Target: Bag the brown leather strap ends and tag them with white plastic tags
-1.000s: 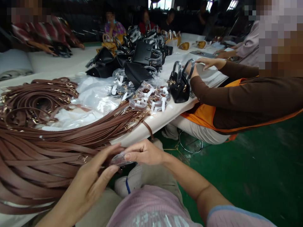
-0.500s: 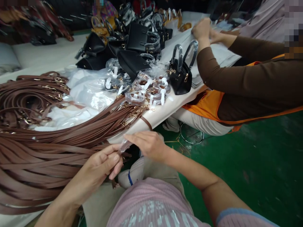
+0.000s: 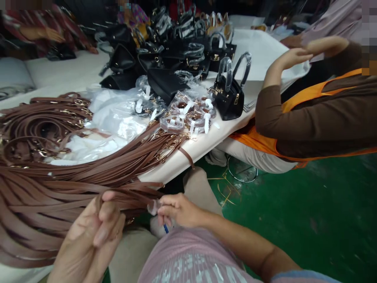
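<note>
My left hand (image 3: 96, 234) is closed at the lower left, its fingers curled around a thin brown leather strap (image 3: 100, 199) that shows at the fingertips. Over my lap, my right hand (image 3: 180, 211) pinches a small crumpled piece of clear plastic film (image 3: 153, 206). Just beyond both hands, a thick bundle of brown straps (image 3: 97, 171) with gold clasps lies along the table edge. Part of the left hand's strap is lost against this bundle.
Plastic-wrapped coiled straps (image 3: 184, 114) with white tags sit mid-table beside clear plastic bags (image 3: 120, 114). A black handbag (image 3: 229, 96) stands near the edge, several more behind. At right sits a co-worker in a brown sleeve (image 3: 309, 122). The floor (image 3: 309, 220) is green.
My hands, close together at the plastic film before, have moved apart. The left came back toward me with the strap; the right lowered with the film. The co-worker's hands moved right.
</note>
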A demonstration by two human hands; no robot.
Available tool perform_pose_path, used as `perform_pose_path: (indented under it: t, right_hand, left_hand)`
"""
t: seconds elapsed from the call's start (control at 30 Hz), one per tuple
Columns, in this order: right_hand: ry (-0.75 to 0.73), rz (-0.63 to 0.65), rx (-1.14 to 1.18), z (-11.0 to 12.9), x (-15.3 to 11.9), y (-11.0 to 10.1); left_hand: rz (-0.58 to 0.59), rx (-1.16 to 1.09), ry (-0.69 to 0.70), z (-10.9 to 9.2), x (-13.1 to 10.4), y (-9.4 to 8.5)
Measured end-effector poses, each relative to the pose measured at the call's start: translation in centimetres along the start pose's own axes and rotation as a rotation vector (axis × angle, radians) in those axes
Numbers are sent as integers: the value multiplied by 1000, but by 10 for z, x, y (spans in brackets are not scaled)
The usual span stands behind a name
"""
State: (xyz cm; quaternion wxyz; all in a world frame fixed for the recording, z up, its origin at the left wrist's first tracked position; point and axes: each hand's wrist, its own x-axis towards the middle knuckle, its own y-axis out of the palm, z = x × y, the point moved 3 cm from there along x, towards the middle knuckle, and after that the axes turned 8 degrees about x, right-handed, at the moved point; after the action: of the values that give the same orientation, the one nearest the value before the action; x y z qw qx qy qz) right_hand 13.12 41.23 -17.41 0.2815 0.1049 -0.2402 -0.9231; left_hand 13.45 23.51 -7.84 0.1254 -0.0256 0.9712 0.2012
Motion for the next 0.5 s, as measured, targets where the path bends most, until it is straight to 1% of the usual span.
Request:
perform_pose_path:
  t: [0.07, 0.13, 0.2, 0.27, 0.33, 0.4, 0.43, 0.5]
  right_hand:
    - [61, 14, 210, -12, -6, 25]
    - [58, -29, 290, -13, -12, 41]
    - [13, -83, 283, -7, -18, 48]
    - [-13, -120, 289, -1, -21, 49]
    - [-4, -147, 319, 4, -21, 47]
    - [6, -175, 343, 8, -19, 45]
    - [9, -186, 350, 11, -17, 44]
    - [20, -192, 358, 19, -14, 44]
  left_hand:
    - [-136, -18, 150, -7, 16, 8]
    - [-191, 21, 271, -6, 28, 13]
    - [-214, 105, 358, 2, 34, 15]
    - [-215, 237, 430, 12, 33, 16]
    - [-198, 436, 522, 22, 29, 15]
    - [-192, 753, 670, 28, 26, 13]
    - [-194, 943, 785, 30, 24, 11]
    - [-157, 1282, 1085, 31, 22, 9]
